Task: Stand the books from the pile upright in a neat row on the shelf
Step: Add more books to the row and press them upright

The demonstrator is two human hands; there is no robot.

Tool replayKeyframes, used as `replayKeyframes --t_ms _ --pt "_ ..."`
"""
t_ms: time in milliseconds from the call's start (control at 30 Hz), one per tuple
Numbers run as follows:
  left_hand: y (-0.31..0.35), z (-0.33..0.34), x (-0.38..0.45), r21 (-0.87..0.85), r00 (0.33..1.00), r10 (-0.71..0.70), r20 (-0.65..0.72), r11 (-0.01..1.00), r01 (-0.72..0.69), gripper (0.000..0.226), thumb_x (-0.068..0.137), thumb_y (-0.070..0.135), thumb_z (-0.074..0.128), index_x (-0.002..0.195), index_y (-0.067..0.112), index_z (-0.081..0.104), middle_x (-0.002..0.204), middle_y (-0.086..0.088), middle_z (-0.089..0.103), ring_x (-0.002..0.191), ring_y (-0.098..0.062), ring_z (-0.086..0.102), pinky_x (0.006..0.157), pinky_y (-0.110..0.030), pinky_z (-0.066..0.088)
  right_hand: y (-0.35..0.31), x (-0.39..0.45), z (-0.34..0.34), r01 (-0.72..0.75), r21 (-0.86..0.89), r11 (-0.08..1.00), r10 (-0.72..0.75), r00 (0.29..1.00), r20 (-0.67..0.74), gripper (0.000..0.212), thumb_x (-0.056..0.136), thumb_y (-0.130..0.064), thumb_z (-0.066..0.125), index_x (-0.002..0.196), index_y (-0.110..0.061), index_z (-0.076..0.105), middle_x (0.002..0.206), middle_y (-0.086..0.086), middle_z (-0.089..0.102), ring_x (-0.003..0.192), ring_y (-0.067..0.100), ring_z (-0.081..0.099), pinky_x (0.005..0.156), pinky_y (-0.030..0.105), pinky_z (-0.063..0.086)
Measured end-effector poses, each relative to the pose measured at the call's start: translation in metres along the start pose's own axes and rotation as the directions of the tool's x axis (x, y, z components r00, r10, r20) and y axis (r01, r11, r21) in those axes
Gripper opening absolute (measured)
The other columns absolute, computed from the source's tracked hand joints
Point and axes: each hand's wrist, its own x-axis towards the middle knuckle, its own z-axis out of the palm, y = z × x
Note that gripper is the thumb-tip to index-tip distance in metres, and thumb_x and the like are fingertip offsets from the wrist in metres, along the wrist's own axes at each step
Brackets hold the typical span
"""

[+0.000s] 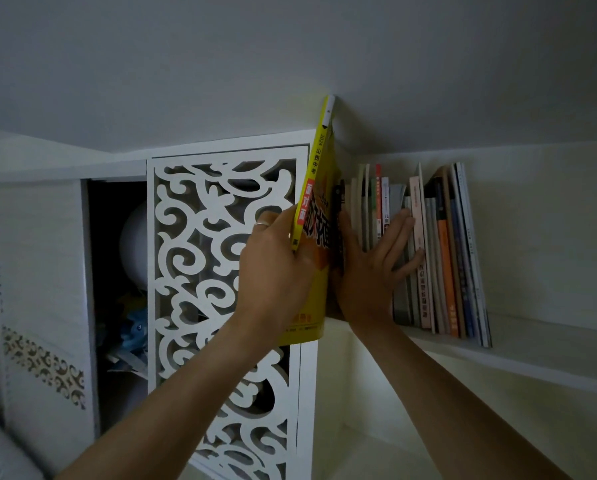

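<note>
My left hand grips a tall yellow book and holds it nearly upright at the left end of the white shelf. Its top corner reaches above the cabinet top and touches the wall. My right hand lies flat with straight fingers against the spines of the row of books standing on the shelf, just right of the yellow book. The row leans slightly to the right. A ring sits on one left finger.
A white cabinet with a carved scrollwork door stands directly left of the shelf. Its dark open compartment holds a white round object and a blue toy. Bare shelf board extends right of the books. A white wall rises behind.
</note>
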Motion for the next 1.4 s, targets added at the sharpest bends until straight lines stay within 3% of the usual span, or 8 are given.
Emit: replayKeyframes --t_ms 233,500,667,833,967,1133,1267,1400 --pt "-0.021 0.011 0.014 -0.081 0.998 0.053 0.015 0.995 -0.052 0.033 0.097 0.016 0.058 0.126 0.026 0.070 0.108 0.001 0.060 0.092 -0.010 0.055 0.067 -0.014 0.041 -0.001 -0.001 -0.008 0.003 0.094 0.996 -0.007 0.999 0.047 0.076 0.101 -0.052 0.055 0.159 -0.051 0.005 0.165 0.029 -0.013 0.154 0.043 -0.016 0.116 0.072 0.006" --pt "-0.046 0.057 0.009 -0.046 0.994 0.104 -0.023 0.993 -0.105 0.046 0.101 0.030 0.056 0.146 0.022 0.053 0.124 0.001 0.055 0.090 -0.003 0.057 0.067 -0.005 0.040 -0.002 0.001 -0.026 -0.007 0.144 0.990 -0.015 0.989 0.150 0.094 0.087 -0.061 0.063 0.158 -0.053 0.001 0.165 0.023 -0.023 0.152 0.042 -0.023 0.117 0.073 0.001" --pt "-0.059 0.102 0.006 -0.017 0.999 0.008 -0.054 1.000 -0.008 0.040 0.105 0.025 0.054 0.143 0.013 0.045 0.127 -0.007 0.057 0.102 -0.021 0.061 0.076 -0.032 0.055 0.009 0.000 -0.027 0.029 0.125 0.992 -0.050 0.984 0.170 0.096 0.086 -0.060 0.067 0.159 -0.051 0.004 0.165 0.020 -0.025 0.152 0.039 -0.025 0.116 0.067 -0.005" --pt "-0.048 0.118 -0.002 -0.161 0.999 0.030 -0.011 0.986 -0.031 0.056 0.102 0.070 0.022 0.151 0.044 0.013 0.136 -0.008 0.064 0.103 -0.027 0.074 0.084 -0.049 0.063 0.010 -0.001 -0.028 0.022 0.119 0.993 -0.043 0.984 0.174 0.094 0.088 -0.061 0.066 0.159 -0.051 0.005 0.165 0.019 -0.027 0.153 0.037 -0.025 0.117 0.066 -0.004" --pt "-0.048 0.130 -0.002 -0.280 1.000 0.031 0.006 0.960 -0.028 0.088 0.089 0.088 0.010 0.157 0.031 0.013 0.147 -0.009 0.057 0.119 -0.022 0.068 0.093 -0.045 0.061 0.016 -0.004 -0.028 0.055 0.123 0.991 -0.074 0.985 0.155 0.087 0.092 -0.052 0.065 0.159 -0.050 0.010 0.166 0.018 -0.024 0.154 0.036 -0.021 0.119 0.068 0.008" --pt "-0.058 0.157 0.012 -0.389 0.998 0.063 -0.015 0.919 -0.064 0.045 0.111 0.045 0.035 0.143 0.014 0.031 0.114 -0.006 0.070 0.088 -0.011 0.074 0.066 -0.038 0.064 0.027 -0.004 -0.031 0.102 0.119 0.988 -0.114 0.988 0.102 0.074 0.097 -0.047 0.062 0.159 -0.045 0.021 0.169 0.018 -0.012 0.156 0.035 -0.013 0.120 0.059 0.010" --pt "-0.059 0.167 0.019 -0.318 0.995 0.067 -0.071 0.944 -0.086 0.046 0.109 0.043 0.038 0.138 0.008 0.036 0.104 -0.010 0.070 0.077 -0.012 0.072 0.059 -0.022 0.059 0.028 0.000 -0.043 0.105 0.100 0.989 -0.121 0.978 0.172 0.067 0.100 -0.044 0.053 0.160 -0.041 0.022 0.169 0.019 -0.009 0.156 0.034 -0.013 0.121 0.057 0.012" --pt "-0.067 0.171 0.014 -0.344 0.994 0.103 -0.033 0.933 -0.108 0.055 0.112 0.036 0.039 0.158 0.014 0.017 0.142 -0.016 0.059 0.116 -0.022 0.070 0.088 -0.037 0.063 0.032 0.001 -0.062 0.097 0.157 0.983 -0.136 0.956 0.262 0.072 0.098 -0.033 0.055 0.161 -0.036 0.019 0.170 0.017 -0.008 0.156 0.034 -0.012 0.125 0.056 0.008"
